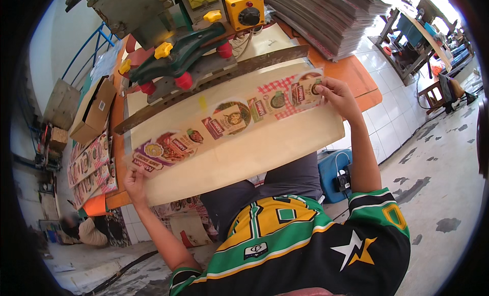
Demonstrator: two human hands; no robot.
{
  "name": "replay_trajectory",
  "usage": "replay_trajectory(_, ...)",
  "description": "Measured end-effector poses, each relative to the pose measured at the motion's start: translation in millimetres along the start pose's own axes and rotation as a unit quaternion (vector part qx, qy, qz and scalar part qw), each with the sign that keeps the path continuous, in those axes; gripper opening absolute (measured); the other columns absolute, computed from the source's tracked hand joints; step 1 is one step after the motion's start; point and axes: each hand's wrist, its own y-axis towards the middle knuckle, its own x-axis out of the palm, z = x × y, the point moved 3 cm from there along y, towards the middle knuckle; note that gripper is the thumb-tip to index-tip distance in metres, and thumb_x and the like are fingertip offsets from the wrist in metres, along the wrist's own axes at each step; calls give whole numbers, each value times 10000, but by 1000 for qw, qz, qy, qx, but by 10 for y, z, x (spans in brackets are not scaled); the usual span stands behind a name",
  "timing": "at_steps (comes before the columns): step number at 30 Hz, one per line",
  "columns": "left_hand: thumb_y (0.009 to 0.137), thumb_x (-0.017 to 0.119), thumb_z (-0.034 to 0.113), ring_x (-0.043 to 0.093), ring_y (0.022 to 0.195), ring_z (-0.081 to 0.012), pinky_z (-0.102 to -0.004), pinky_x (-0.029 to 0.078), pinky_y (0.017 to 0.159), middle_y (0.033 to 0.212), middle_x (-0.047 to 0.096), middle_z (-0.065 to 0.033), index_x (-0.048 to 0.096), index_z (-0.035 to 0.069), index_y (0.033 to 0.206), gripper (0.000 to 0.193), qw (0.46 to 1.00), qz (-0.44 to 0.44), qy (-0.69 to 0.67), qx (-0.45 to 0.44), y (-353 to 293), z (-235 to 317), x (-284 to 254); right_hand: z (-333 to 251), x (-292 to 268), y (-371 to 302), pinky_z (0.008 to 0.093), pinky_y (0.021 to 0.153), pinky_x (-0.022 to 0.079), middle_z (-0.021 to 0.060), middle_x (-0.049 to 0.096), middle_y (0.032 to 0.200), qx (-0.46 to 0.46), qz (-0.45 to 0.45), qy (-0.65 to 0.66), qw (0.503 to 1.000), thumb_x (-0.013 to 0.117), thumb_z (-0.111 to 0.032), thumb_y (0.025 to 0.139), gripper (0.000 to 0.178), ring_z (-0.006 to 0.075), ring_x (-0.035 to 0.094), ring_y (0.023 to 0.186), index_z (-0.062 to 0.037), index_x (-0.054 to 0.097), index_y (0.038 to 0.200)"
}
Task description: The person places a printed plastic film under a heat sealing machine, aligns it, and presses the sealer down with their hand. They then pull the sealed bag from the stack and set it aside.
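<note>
A long printed plastic strip [232, 117] with food pictures and red checks stretches across the cream work surface [254, 161] in front of me. My left hand [135, 185] pinches its near left end. At its far right end, my right hand [338, 96] grips the strip between thumb and fingers. Just beyond the strip runs a long, rusty metal bar [214, 86]. Above the bar stands a press machine with a dark green cast frame [186, 51], yellow knobs and red feet. The strip lies apart from the bar along its middle.
A yellow control box [243, 10] with a black dial sits behind the press. A tall stack of sheets [326, 21] is at the back right. To the left are a cardboard box [94, 110] and printed strips [89, 168]. A blue container [333, 179] stands by my right leg. Another person [90, 232] is at lower left.
</note>
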Motion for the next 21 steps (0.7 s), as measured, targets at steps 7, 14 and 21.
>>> replay_trajectory(7,1045,607,118,513,721,-33,-193,410,669,772,618,14,539,15,1392,368,990,130,45,22,119,662,706,98,243,45,268,568,417,6,678,724,79,76,-38,993,733,-301,970,343,53,560,627,-6,683,1137)
replay_trajectory(14,1042,557,101,406,677,-51,-225,342,619,731,480,45,595,49,1384,348,979,60,192,-4,300,568,697,-78,422,205,406,659,493,130,704,747,-17,134,-265,955,713,-307,942,315,277,680,692,-122,718,1197)
replay_trajectory(21,1045,559,159,586,828,-116,-277,468,762,903,689,-72,706,21,1285,313,968,49,244,19,612,382,614,2,509,468,468,809,520,145,752,958,-57,105,-373,920,644,-316,978,288,351,695,917,-167,748,1202)
